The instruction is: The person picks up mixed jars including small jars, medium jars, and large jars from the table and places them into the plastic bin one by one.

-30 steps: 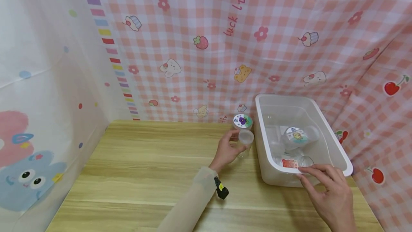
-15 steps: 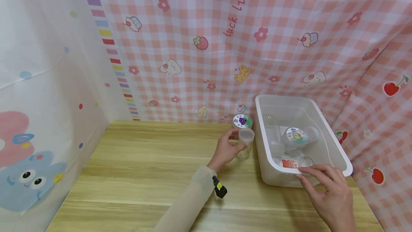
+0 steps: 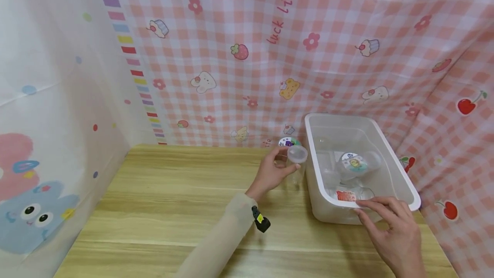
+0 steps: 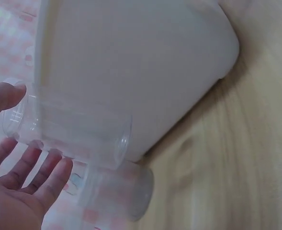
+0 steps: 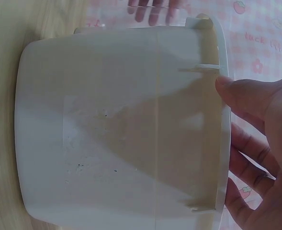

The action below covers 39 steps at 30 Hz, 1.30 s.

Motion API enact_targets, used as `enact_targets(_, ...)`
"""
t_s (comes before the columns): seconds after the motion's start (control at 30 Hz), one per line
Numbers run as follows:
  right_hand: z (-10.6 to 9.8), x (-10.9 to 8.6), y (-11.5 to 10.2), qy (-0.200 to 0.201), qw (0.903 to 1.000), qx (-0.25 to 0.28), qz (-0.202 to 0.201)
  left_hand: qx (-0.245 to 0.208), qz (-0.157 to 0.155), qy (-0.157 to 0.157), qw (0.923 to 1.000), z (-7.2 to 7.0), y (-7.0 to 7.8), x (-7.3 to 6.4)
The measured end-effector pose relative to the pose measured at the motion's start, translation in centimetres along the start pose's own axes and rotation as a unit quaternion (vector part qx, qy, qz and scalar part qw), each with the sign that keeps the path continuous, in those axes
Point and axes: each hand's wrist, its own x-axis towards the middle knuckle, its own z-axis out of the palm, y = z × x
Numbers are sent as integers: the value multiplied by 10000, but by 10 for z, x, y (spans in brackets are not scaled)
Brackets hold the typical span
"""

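Observation:
My left hand (image 3: pixel 268 175) holds a clear plastic jar (image 3: pixel 295 177) near its top, thumb on one side and fingers on the other. In the left wrist view this jar (image 4: pixel 78 127) looks raised off the table, beside the bin wall. Just behind it stands another clear jar (image 4: pixel 119 191), its flower-sticker lid (image 3: pixel 287 141) partly covered in the head view. My right hand (image 3: pixel 395 231) pinches the near rim of a white plastic bin (image 3: pixel 328 214). From the right wrist, the thumb (image 5: pixel 241 93) lies against the outside of that rim, fingers at its other side.
Inside the bin lie several clear containers, one with a flower-sticker lid (image 3: pixel 352 163) and one with a red label (image 3: pixel 346 195). Checked cloth (image 3: pixel 231 98) hangs behind and to the right. The wooden table (image 3: pixel 173 200) extends left of the bin.
My left hand has brought the jar slightly up and rightward, closer to the bin, covering more of the jar behind. My right hand keeps its place on the rim.

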Motion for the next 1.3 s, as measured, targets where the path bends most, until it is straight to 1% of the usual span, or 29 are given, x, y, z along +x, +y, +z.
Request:
enact_targets(0.13,1,1,0,44,10000,-8,7,-56,133,-74,9999,-2,10,3)
enact_targets(0.33,0,1,1,62,10000,-21,14,-118,478,-122,9987,-4,28,12)
enact_targets(0.4,0,2,2,57,10000,-28,0,-122,512,-140,9985,-5,34,14)
enact_targets(0.57,0,2,2,26,10000,-45,-25,-134,468,-179,9987,-9,49,17)
enact_targets(0.8,0,2,2,17,10000,-39,-7,-225,418,-139,9988,-18,71,23)
enact_targets(0.97,0,1,2,19,10000,-10,32,-278,569,-113,9979,-22,84,27)
enact_targets(1.03,0,0,1,21,10000,-2,44,-174,635,-100,9978,-22,88,28)
enact_targets(1.2,1,0,1,35,10000,-19,52,10,531,-170,9984,-19,95,31)
enact_targets(1.3,2,0,1,39,10000,-12,40,5,445,-251,9987,-16,98,33)
